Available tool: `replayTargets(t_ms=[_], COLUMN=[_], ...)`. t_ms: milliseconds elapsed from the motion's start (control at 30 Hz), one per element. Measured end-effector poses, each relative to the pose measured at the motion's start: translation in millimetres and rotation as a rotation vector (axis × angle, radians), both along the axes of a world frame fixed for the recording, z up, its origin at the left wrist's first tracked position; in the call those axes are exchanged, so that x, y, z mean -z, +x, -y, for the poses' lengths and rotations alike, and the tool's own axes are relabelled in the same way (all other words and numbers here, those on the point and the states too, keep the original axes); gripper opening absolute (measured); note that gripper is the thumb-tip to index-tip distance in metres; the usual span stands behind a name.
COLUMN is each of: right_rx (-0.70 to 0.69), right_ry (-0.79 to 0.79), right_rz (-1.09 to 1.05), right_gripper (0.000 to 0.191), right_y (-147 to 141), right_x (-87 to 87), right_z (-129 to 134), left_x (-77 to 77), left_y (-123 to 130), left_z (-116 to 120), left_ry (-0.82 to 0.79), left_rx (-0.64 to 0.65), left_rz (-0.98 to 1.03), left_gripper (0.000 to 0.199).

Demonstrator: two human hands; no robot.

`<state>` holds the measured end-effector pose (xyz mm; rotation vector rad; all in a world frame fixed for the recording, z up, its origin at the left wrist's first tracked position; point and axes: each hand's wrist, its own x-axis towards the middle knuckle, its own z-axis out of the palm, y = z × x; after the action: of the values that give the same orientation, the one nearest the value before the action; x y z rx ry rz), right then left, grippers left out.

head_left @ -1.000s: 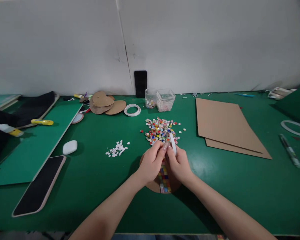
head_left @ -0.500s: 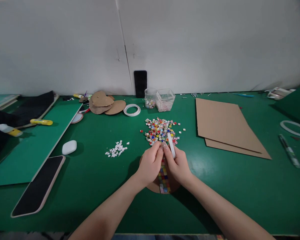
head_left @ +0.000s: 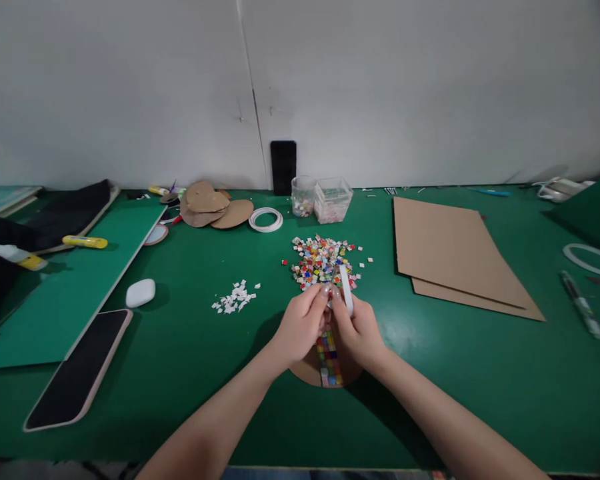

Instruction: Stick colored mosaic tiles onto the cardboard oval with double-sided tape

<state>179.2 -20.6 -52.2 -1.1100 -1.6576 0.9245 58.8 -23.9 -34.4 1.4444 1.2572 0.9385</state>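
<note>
My left hand (head_left: 303,325) and my right hand (head_left: 359,328) are close together over a round cardboard disc (head_left: 304,370). Rows of colourful small tiles (head_left: 329,363) form a strip on the disc. Both hands are closed in a pinch, fingertips nearly touching; a small reddish piece shows between them, too small to name. A white stick-like tool (head_left: 347,289) stands up from my right hand. Just beyond the fingers lies a pile of mixed coloured tiles (head_left: 323,259). White paper bits (head_left: 235,298) lie to the left.
Cardboard sheets (head_left: 450,250) lie at the right, near a pen (head_left: 581,303). Behind the pile stand a clear cup (head_left: 303,197) and a clear box (head_left: 333,201). Cardboard discs (head_left: 205,203), a tape roll (head_left: 265,220), a white case (head_left: 141,293) and a phone (head_left: 80,373) are at the left.
Both hands remain pinched together over the disc; their fingertips have shifted slightly and a small reddish piece now shows between them. The whole view has moved a little.
</note>
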Motion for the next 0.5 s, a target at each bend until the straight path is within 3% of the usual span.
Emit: replayTargets(t_ms=[233,500], right_rx=[0.013,-0.038], right_ry=[-0.020,-0.105], right_rz=[-0.006,-0.038], right_gripper=[0.028,0.028], right_y=[0.4,0.5], right_x=[-1.2,-2.6], right_z=[-0.6,-3.6], left_x=[-9.2,-7.4], left_y=[-5.9,-6.4], left_z=[0.2,0.3], left_ry=[0.252,0.255], left_rx=[0.026,0.010], left_rz=[-0.280,-0.300], left_gripper=[0.026,0.026])
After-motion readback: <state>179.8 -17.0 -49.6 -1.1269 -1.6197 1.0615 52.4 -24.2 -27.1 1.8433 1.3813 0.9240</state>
